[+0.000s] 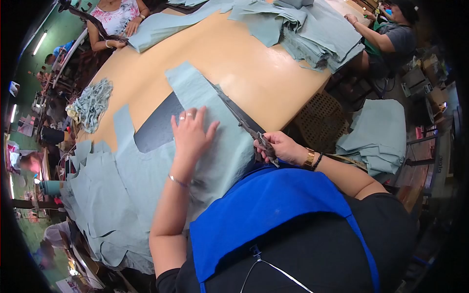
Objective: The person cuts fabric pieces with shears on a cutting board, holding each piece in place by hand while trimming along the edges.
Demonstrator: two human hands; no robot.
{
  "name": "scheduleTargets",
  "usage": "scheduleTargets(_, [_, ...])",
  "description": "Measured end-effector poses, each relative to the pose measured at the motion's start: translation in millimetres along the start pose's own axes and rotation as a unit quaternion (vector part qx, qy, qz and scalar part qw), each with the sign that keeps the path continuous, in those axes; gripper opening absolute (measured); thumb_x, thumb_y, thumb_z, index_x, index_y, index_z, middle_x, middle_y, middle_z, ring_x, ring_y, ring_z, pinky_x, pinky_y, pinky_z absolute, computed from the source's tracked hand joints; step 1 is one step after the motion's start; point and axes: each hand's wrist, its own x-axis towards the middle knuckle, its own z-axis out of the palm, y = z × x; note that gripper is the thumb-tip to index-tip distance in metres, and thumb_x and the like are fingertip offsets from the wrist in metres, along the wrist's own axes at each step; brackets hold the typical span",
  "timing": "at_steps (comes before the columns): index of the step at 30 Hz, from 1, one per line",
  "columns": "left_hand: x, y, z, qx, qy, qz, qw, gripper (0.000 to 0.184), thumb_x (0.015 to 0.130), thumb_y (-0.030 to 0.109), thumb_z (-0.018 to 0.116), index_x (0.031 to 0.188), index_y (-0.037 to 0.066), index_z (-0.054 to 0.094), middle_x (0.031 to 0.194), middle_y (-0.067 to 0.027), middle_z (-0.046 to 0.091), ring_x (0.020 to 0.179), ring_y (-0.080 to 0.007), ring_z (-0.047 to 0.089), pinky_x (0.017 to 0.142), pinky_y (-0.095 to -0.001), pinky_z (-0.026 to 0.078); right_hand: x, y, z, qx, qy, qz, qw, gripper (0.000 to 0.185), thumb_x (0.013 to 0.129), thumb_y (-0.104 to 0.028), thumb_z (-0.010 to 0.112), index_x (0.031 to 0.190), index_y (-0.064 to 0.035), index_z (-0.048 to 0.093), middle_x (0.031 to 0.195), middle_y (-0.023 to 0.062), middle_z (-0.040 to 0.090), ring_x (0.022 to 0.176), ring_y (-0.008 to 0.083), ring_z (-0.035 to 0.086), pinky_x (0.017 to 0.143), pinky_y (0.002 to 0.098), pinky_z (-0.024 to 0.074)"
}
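My left hand (191,134) lies with fingers spread on a light grey-green fabric piece (215,151). A dark sheet (159,124) shows in the gap of the cut-out fabric and again along its right edge. My right hand (283,147) grips a pair of scissors (264,140) by the handles, blades pointing up and left along the fabric's right edge. Whether the blades are apart is hard to make out.
Cut fabric pieces (97,190) hang over the table's left side beside a heap of scraps (93,105). A fabric stack (317,34) lies at the far right of the table (210,44). Folded fabric (376,132) sits lower right. Two people work across the table.
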Motion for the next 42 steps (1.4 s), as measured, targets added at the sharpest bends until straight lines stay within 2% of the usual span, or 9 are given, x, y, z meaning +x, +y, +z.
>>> scheduleTargets(3, [22, -12, 10, 0.038, 0.146, 0.031, 0.988, 0.082, 0.080, 0.067, 0.054, 0.143, 0.017, 0.038, 0.150, -0.0192, 0.029, 0.140, -0.0373, 0.023, 0.105, -0.0672, 0.017, 0, -3, 2, 0.001, 0.006, 0.009, 1.000, 0.016, 0.092, -0.023, 0.061, 0.096, -0.0073, 0.063, 0.076, -0.0013, 0.057, 0.063, 0.0069, 0.055, 0.058, 0.0220, 0.0490])
scheduleTargets(8, [21, -13, 23, 0.009, 0.076, 0.027, 0.997, 0.090, 0.076, 0.074, 0.052, 0.146, 0.021, 0.033, 0.153, -0.0202, 0.021, 0.142, -0.0401, 0.017, 0.104, -0.0709, 0.013, 2, -17, 8, 0.010, 0.028, 0.035, 0.999, 0.021, 0.093, -0.029, 0.060, 0.092, -0.0080, 0.061, 0.075, -0.0004, 0.056, 0.063, 0.0080, 0.055, 0.060, 0.0229, 0.0499])
scheduleTargets(14, [11, -6, 24, -0.009, 0.080, 0.022, 0.996, 0.091, 0.075, 0.074, 0.053, 0.146, 0.021, 0.034, 0.154, -0.0192, 0.021, 0.142, -0.0394, 0.017, 0.104, -0.0703, 0.013, 8, -12, 8, 0.002, 0.029, 0.011, 1.000, 0.026, 0.093, -0.033, 0.060, 0.089, -0.0074, 0.060, 0.075, -0.0007, 0.055, 0.063, 0.0078, 0.055, 0.059, 0.0230, 0.0500])
scheduleTargets(23, [7, -3, 27, -0.017, 0.091, 0.016, 0.996, 0.091, 0.075, 0.074, 0.054, 0.146, 0.020, 0.035, 0.154, -0.0194, 0.021, 0.142, -0.0392, 0.017, 0.104, -0.0706, 0.014, 2, -6, 1, -0.009, -0.004, -0.009, 1.000, 0.023, 0.093, -0.031, 0.061, 0.093, -0.0081, 0.063, 0.074, -0.0025, 0.056, 0.060, 0.0063, 0.054, 0.058, 0.0220, 0.0493])
scheduleTargets(26, [-2, 5, 24, 0.014, 0.061, 0.015, 0.998, 0.091, 0.076, 0.074, 0.052, 0.148, 0.022, 0.030, 0.155, -0.0162, 0.018, 0.143, -0.0370, 0.015, 0.104, -0.0704, 0.014, 6, -8, 5, 0.011, 0.038, 0.001, 0.999, 0.024, 0.092, -0.032, 0.062, 0.092, -0.0083, 0.062, 0.073, -0.0027, 0.056, 0.059, 0.0066, 0.054, 0.057, 0.0227, 0.0493])
scheduleTargets(29, [-9, 9, 26, 0.018, 0.066, 0.019, 0.997, 0.092, 0.076, 0.075, 0.051, 0.148, 0.021, 0.030, 0.155, -0.0163, 0.018, 0.143, -0.0369, 0.015, 0.104, -0.0705, 0.014, 10, -13, 4, -0.012, 0.037, 0.033, 0.999, 0.027, 0.093, -0.033, 0.060, 0.090, -0.0062, 0.060, 0.074, 0.0003, 0.057, 0.063, 0.0085, 0.057, 0.059, 0.0234, 0.0503])
scheduleTargets(38, [-11, 10, 26, 0.004, 0.070, 0.014, 0.997, 0.092, 0.076, 0.076, 0.051, 0.147, 0.021, 0.031, 0.155, -0.0169, 0.019, 0.143, -0.0367, 0.015, 0.104, -0.0705, 0.014, 6, -3, 0, -0.006, 0.008, -0.021, 1.000, 0.021, 0.093, -0.029, 0.061, 0.094, -0.0083, 0.063, 0.078, -0.0015, 0.057, 0.062, 0.0066, 0.055, 0.058, 0.0222, 0.0499])
scheduleTargets(42, [-18, 13, 28, 0.006, 0.071, 0.016, 0.997, 0.093, 0.075, 0.076, 0.051, 0.147, 0.020, 0.032, 0.155, -0.0175, 0.019, 0.143, -0.0370, 0.015, 0.104, -0.0703, 0.013, 7, -6, -1, -0.003, 0.003, -0.002, 1.000, 0.018, 0.094, -0.025, 0.059, 0.097, -0.0077, 0.063, 0.079, -0.0013, 0.058, 0.064, 0.0061, 0.056, 0.059, 0.0220, 0.0500])
